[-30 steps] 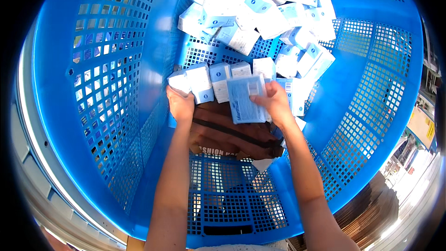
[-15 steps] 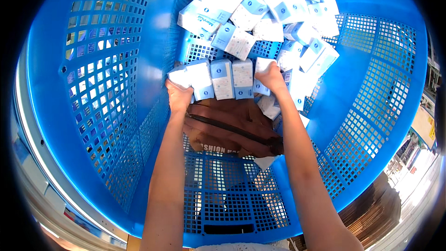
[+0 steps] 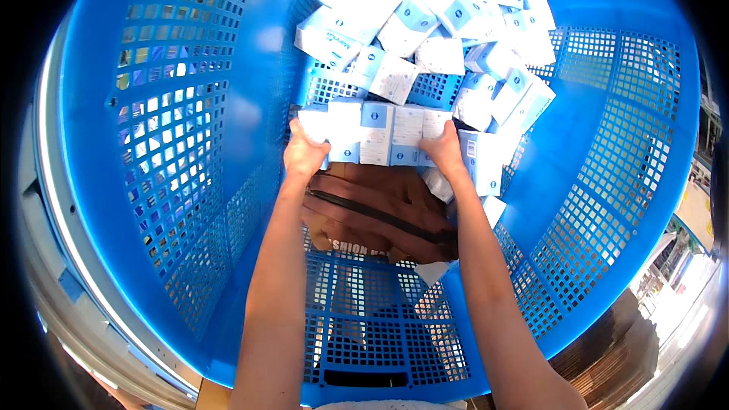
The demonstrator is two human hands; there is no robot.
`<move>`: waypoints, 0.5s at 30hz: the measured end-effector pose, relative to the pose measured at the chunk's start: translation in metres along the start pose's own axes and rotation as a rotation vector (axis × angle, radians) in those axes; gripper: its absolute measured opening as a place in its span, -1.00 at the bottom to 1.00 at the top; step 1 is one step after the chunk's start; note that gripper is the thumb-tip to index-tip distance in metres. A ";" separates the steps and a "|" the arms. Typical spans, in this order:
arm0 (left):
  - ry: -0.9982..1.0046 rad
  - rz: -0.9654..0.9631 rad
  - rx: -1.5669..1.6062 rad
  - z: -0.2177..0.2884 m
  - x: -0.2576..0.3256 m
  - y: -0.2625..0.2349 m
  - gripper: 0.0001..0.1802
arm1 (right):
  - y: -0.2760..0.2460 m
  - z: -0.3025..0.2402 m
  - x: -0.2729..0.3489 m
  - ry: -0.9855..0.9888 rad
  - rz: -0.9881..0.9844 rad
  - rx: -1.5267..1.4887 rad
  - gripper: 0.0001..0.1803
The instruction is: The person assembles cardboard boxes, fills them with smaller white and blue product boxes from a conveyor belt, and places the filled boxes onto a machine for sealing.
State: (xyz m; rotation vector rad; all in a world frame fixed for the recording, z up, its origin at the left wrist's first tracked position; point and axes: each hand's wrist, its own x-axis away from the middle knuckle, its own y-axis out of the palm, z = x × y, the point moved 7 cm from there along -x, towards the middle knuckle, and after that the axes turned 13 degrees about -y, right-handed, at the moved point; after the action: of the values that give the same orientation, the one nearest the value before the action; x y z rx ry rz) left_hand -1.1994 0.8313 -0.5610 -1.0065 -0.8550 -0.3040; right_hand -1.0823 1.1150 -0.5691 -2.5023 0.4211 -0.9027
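Several small white and light-blue cardboard boxes (image 3: 376,133) stand side by side in a row, pressed between my two hands. My left hand (image 3: 306,150) closes on the row's left end, with the thumb along the outermost box. At the other end my right hand (image 3: 443,144) grips the last box, thumb on top. Beneath and nearer to me lies a brown fabric bag (image 3: 380,209) with a dark zip and pale lettering. All of this is inside a large blue perforated plastic basket (image 3: 250,106). The undersides of the held boxes are hidden.
A loose heap of similar boxes (image 3: 410,23) fills the far part of the basket, and more lie at the right (image 3: 480,163). A handle slot (image 3: 364,378) opens in the near wall. Outside at the lower right are stacked brown cardboard sheets (image 3: 615,342).
My left hand has moved right, toward my right hand. The held boxes, spread with small gaps before, now stand tightly together and straighter.
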 end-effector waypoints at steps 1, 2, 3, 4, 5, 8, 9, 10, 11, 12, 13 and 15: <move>0.017 -0.015 0.016 0.007 0.001 -0.002 -0.22 | -0.005 -0.006 -0.002 -0.016 0.004 -0.038 -0.43; 0.024 -0.010 0.028 0.011 0.007 -0.009 -0.24 | -0.009 -0.013 0.001 -0.026 0.002 -0.073 -0.42; 0.033 -0.003 0.042 0.017 0.014 -0.018 -0.25 | -0.018 -0.022 0.004 -0.024 0.015 -0.070 -0.41; 0.045 0.009 0.060 0.024 0.021 -0.029 -0.27 | -0.030 -0.037 0.008 -0.073 0.040 -0.057 -0.41; 0.115 0.076 0.083 0.040 0.044 -0.047 -0.28 | -0.046 -0.055 0.019 -0.116 0.069 -0.039 -0.41; 0.163 0.238 0.124 0.051 0.110 -0.099 -0.27 | -0.074 -0.114 0.047 -0.191 0.082 -0.288 -0.36; 0.182 0.279 0.180 0.063 0.143 -0.120 -0.26 | -0.094 -0.119 0.053 -0.262 0.065 -0.275 -0.35; 0.180 0.337 0.232 0.068 0.179 -0.144 -0.26 | -0.123 -0.142 0.067 -0.334 0.142 0.122 -0.37; 0.223 0.398 0.288 0.075 0.218 -0.168 -0.24 | -0.151 -0.164 0.081 -0.553 0.232 0.138 -0.37; 0.250 0.471 0.333 0.069 0.253 -0.191 -0.23 | -0.159 -0.206 0.113 -0.496 0.087 -0.099 -0.38; 0.263 0.531 0.335 0.066 0.287 -0.214 -0.21 | -0.174 -0.234 0.149 -0.452 0.161 -0.189 -0.40; 0.272 0.590 0.357 0.041 0.353 -0.262 -0.17 | -0.192 -0.271 0.208 -0.669 0.230 -0.144 -0.41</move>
State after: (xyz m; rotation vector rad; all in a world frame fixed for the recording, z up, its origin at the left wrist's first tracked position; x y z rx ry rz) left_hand -1.1441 0.7801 -0.1258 -0.8144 -0.3218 0.2086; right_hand -1.0820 1.1093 -0.1778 -2.6204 0.5353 0.0726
